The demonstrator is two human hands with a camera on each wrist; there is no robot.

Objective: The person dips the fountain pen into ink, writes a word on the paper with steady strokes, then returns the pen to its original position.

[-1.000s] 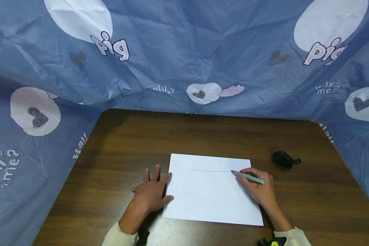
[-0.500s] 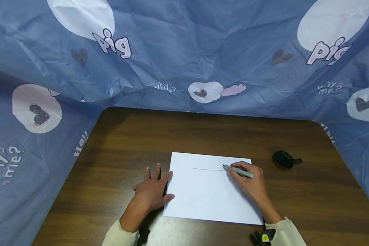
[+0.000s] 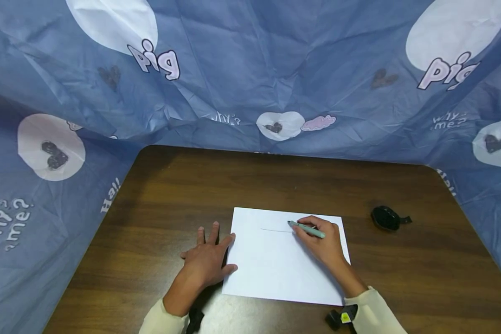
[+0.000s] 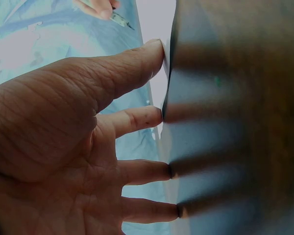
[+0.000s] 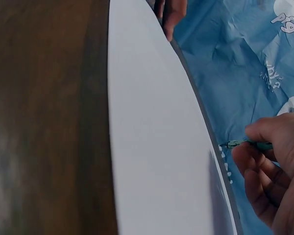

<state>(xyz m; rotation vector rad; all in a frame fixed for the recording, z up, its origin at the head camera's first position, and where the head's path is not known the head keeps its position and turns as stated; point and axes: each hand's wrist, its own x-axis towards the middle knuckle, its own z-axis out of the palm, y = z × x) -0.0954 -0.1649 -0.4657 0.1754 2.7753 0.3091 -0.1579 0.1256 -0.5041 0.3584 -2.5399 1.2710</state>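
Note:
A white sheet of paper lies on the brown table, with one thin, nearly straight line across its upper part. My right hand pinches a light green pen between thumb and fingers, its dark tip over the paper just above the line. In the right wrist view the pen shows between thumb and index finger, tip off the sheet's surface. My left hand is spread flat at the sheet's left edge, thumb and index fingertip on the paper, the other fingers on the wood.
A round black object with a short strap sits on the table to the right of the paper. Blue printed cloth hangs behind the table and along both sides. Dark wrist devices are on both wrists.
My right hand has lifted the pen off the line's right end and moved left over the paper. The left hand stays in place.

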